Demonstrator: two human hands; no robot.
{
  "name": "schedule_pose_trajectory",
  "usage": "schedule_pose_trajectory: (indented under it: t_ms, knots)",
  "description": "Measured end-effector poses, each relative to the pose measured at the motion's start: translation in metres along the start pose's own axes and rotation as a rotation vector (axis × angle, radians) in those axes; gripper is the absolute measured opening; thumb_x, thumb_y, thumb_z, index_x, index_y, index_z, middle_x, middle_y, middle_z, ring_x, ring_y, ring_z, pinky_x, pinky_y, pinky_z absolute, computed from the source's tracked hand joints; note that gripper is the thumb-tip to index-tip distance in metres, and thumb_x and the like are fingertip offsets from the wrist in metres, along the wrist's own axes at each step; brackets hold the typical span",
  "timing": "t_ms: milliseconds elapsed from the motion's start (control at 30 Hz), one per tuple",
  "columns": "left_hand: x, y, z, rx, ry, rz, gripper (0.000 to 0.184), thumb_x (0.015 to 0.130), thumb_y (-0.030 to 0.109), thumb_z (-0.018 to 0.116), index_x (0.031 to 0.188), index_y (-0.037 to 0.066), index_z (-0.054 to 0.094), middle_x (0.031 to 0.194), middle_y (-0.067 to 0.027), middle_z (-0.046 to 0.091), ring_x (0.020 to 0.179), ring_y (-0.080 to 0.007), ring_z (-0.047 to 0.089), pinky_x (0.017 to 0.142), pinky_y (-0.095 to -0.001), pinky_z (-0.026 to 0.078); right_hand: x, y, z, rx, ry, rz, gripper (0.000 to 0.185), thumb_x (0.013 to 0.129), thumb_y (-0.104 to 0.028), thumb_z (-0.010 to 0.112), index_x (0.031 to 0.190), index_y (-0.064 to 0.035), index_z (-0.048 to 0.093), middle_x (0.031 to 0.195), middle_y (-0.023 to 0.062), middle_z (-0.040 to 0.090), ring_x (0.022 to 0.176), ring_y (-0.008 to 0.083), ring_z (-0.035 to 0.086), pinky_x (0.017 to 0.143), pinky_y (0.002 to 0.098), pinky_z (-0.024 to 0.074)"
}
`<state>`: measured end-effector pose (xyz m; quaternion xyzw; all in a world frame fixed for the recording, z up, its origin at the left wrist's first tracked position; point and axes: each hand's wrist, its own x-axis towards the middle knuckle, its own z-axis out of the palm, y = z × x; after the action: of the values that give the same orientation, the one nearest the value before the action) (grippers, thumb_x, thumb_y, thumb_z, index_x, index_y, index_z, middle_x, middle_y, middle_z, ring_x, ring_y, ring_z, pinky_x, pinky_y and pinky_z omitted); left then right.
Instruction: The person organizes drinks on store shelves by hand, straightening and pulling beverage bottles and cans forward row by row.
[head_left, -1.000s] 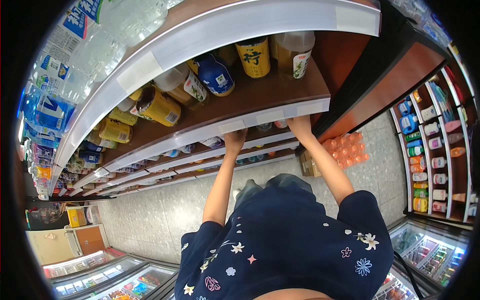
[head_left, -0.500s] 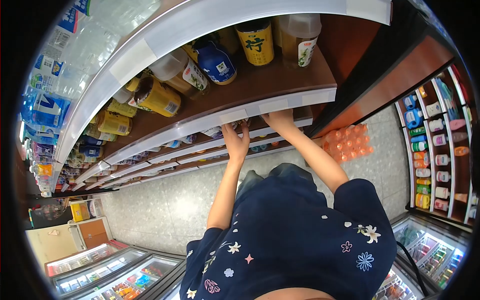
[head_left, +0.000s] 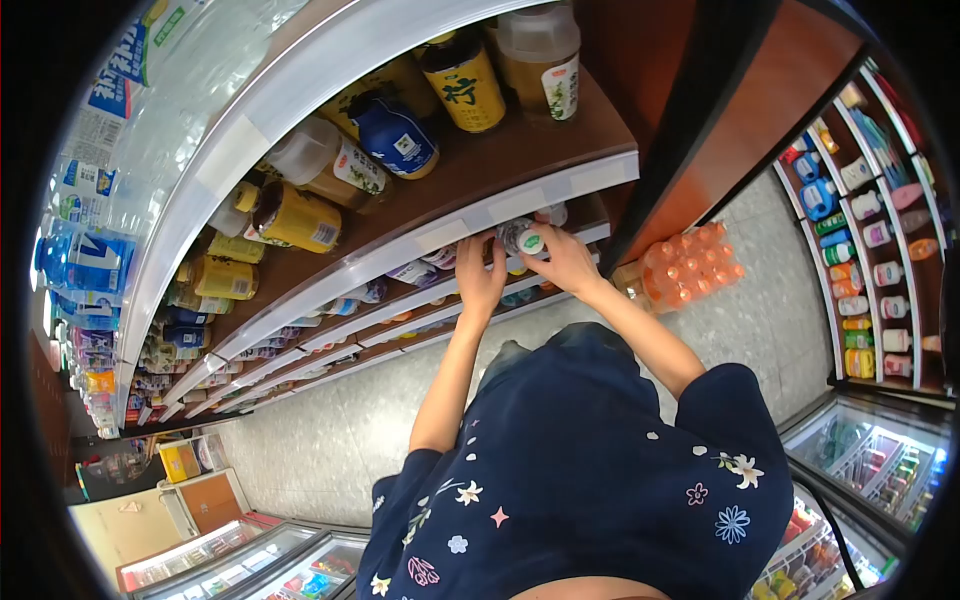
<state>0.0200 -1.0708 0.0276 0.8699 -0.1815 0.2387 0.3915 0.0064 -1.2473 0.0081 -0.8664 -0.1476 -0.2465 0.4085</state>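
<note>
The bottle (head_left: pixel 517 237) is gripped at its near end by the fingers of the right hand (head_left: pixel 567 264), just below the shelf edge (head_left: pixel 528 203). The left hand (head_left: pixel 481 284) is held half open just left of it; whether the bottle is touched there cannot be told. It could be dropped if the fingertip grip slipped, or knocked if tilted against the edge.
</note>
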Motion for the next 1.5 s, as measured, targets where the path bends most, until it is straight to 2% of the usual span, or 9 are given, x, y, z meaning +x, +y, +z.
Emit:
schedule_pose_trajectory:
  t_ms: [133,233,367,467,967,1067,1200,1300,1500]
  knots:
    - [0.024,0.015,0.039,0.043,0.056,0.037,0.033,0.085,0.031,0.066,0.1,0.001,0.063,0.099,-0.0193,0.064,0.094,-0.0403,0.059,0.079,-0.0471,0.046,-0.003,-0.019,-0.041,0.047,0.165,0.105,0.045,0.075,-0.031,0.076,0.107,-0.0042,0.06,0.087,0.0153,0.064,0.063,0.0276,0.063,0.059,0.037,0.0518]
    - [0.048,0.038,0.048,0.058,-0.16,-0.066,0.035,0.084,0.035,0.067,0.102,0.005,0.065,0.102,-0.0189,0.064,0.098,-0.0396,0.059,0.082,-0.0463,0.047,-0.012,-0.015,-0.066,-0.102,0.101,0.153,0.043,0.074,-0.03,0.076,0.106,-0.0047,0.061,0.084,0.0143,0.065,0.062,0.0269,0.063,0.059,0.0367,0.0519]
    - [0.063,0.016,0.08,0.185,-0.005,0.179,0.033,0.082,0.033,0.068,0.103,0.007,0.066,0.096,-0.0159,0.067,0.089,-0.0389,0.062,0.077,-0.0458,0.049,-0.024,0.001,-0.08,-0.144,0.148,0.187,0.045,0.074,-0.03,0.077,0.107,-0.0045,0.061,0.08,0.0143,0.065,0.062,0.0271,0.062,0.059,0.0372,0.052]
    - [0.06,0.002,0.084,0.132,-0.166,0.017,0.041,0.082,0.035,0.07,0.109,0.004,0.064,0.107,-0.0192,0.065,0.101,-0.0419,0.059,0.087,-0.0467,0.045,-0.019,0.001,-0.086,-0.12,0.168,0.263,0.043,0.075,-0.028,0.076,0.108,-0.0038,0.061,0.079,0.0136,0.064,0.062,0.0245,0.061,0.059,0.0355,0.0511]
    - [0.023,-0.026,0.027,0.158,0.039,-0.048,0.034,0.082,0.019,0.069,0.107,-0.003,0.062,0.094,-0.0238,0.065,0.093,-0.0433,0.06,0.076,-0.0473,0.048,0.04,0.058,-0.023,-0.153,0.02,0.247,0.035,0.079,-0.031,0.073,0.097,-0.0031,0.063,0.073,0.0154,0.063,0.07,0.0371,0.063,0.064,0.0462,0.05]
    - [0.008,-0.025,0.032,0.178,-0.013,-0.206,0.04,0.081,0.015,0.068,0.114,-0.004,0.056,0.101,-0.0255,0.062,0.094,-0.0439,0.059,0.073,-0.048,0.048,0.05,0.05,-0.021,-0.03,-0.012,0.292,0.034,0.078,-0.026,0.072,0.098,-0.0009,0.063,0.084,0.0185,0.065,0.08,0.0414,0.062,0.072,0.0475,0.0495]
    - [-0.003,0.011,0.006,0.042,0.041,-0.038,0.046,0.081,0.009,0.066,0.123,-0.003,0.05,0.123,-0.0263,0.05,0.109,-0.0449,0.051,0.086,-0.0478,0.048,0.049,0.076,-0.007,-0.207,-0.015,0.092,0.032,0.079,-0.02,0.069,0.102,0.0012,0.063,0.106,0.0243,0.062,0.101,0.0452,0.055,0.088,0.0498,0.0429]
    - [-0.022,0.014,-0.012,0.039,-0.004,0.043,0.045,0.082,0.006,0.065,0.124,-0.001,0.051,0.126,-0.0231,0.05,0.112,-0.042,0.051,0.088,-0.0464,0.048,0.05,0.088,0.001,-0.22,0.003,0.058,0.029,0.08,-0.018,0.067,0.101,0.0015,0.063,0.101,0.0234,0.063,0.097,0.0444,0.057,0.085,0.0496,0.044]
    - [-0.088,-0.004,-0.048,-0.02,0.0,-0.292,0.012,0.085,0.006,0.062,0.096,0.004,0.065,0.094,-0.0123,0.067,0.089,-0.0319,0.065,0.078,-0.0374,0.052,0.056,0.128,0.019,-0.506,-0.038,-0.05,0.023,0.086,-0.017,0.056,0.098,0.0006,0.066,0.099,0.0208,0.066,0.095,0.0418,0.06,0.085,0.0496,0.0453]
